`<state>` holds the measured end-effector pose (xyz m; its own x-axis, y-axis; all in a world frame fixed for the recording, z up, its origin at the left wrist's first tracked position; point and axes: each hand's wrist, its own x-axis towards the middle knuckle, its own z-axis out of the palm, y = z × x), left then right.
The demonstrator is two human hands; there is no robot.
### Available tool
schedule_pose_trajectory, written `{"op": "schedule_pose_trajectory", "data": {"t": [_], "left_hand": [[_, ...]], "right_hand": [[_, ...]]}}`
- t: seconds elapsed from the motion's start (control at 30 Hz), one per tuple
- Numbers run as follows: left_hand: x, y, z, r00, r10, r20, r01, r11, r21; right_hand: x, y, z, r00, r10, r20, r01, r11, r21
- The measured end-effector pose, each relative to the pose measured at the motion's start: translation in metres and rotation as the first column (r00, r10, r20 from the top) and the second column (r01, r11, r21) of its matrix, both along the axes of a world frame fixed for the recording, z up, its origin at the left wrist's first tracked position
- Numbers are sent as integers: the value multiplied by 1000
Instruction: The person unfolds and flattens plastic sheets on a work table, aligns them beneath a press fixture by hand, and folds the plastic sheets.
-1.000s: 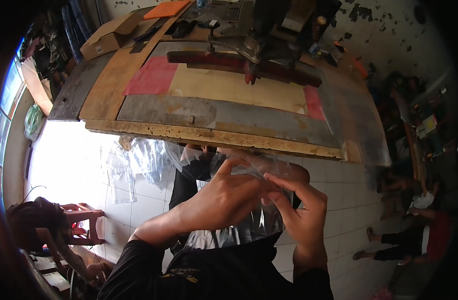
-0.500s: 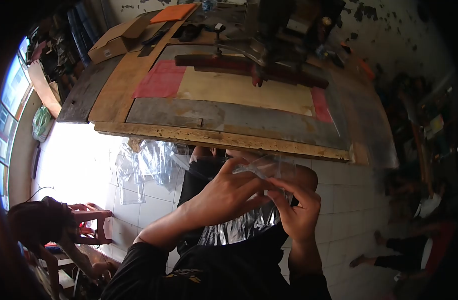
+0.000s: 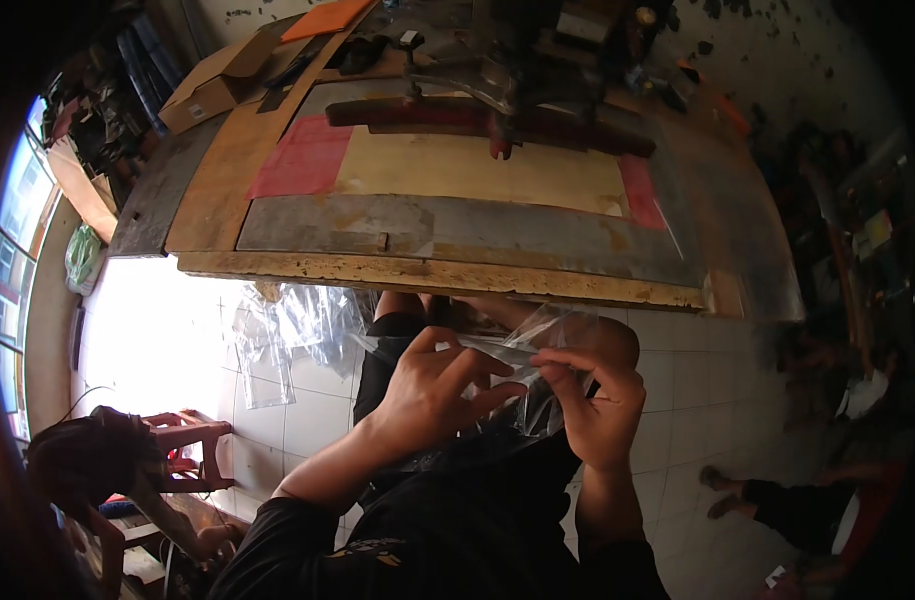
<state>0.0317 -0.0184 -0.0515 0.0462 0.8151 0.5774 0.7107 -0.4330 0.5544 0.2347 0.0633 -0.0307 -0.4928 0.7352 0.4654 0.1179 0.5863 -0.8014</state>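
Observation:
Clear plastic film (image 3: 538,330) stretches between my two hands above my lap, below the table's front edge. My right hand (image 3: 603,400) pinches it between thumb and fingertips. My left hand (image 3: 438,385) is close on the left, its fingers curved and spread, with an edge of the film at the index finger. Whether it grips the film there is hard to tell. More clear plastic (image 3: 308,325) hangs beneath the table edge at the left.
Ahead stands a worktable (image 3: 438,268) with a metal press (image 3: 488,120) over a yellow and pink sheet (image 3: 478,170). A cardboard box (image 3: 218,80) is at its back left. One person (image 3: 98,460) is at the lower left, another (image 3: 798,510) at the lower right.
My left hand has shifted left, away from my right hand, and its fingers have spread. The film between the hands has changed shape.

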Motion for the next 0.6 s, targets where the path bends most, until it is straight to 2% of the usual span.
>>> {"op": "schedule_pose_trajectory", "data": {"t": [0.17, 0.23, 0.27, 0.33, 0.37, 0.4, 0.47, 0.5, 0.53, 0.6], "left_hand": [[-17, -8, -25, 989, 149, 25, -146, 985, -88], [-27, -13, -27, 973, 229, 11, -225, 963, -151], [-33, -15, -31, 974, 225, 11, -221, 963, -152], [-48, -17, -44, 944, 323, -72, -329, 939, -97], [-55, -23, -47, 929, 360, -82, -370, 908, -199], [-60, -24, -50, 929, 361, -84, -371, 907, -198], [-68, -26, -56, 864, 502, -23, -502, 859, -104], [-71, -32, -57, 850, 522, 62, -505, 843, -185], [-74, -29, -53, 843, 528, 103, -508, 845, -167], [-81, -28, -34, 896, 414, 161, -393, 907, -148]], "right_hand": [[9, 13, -4, 985, -49, -166, 4, 965, -261], [14, 21, -5, 985, -54, -166, 7, 963, -270], [17, 24, -5, 985, -52, -166, 4, 961, -277], [21, 28, -4, 987, -53, -149, 12, 964, -266], [22, 29, -2, 985, -60, -163, 13, 962, -273], [22, 30, 0, 982, -66, -177, 13, 960, -281], [23, 29, 6, 974, -65, -218, -6, 950, -312], [22, 28, 9, 963, -63, -261, -32, 938, -345], [23, 28, 8, 944, -43, -327, -74, 939, -337], [31, 33, 9, 933, 45, -357, -132, 966, -223]]}}
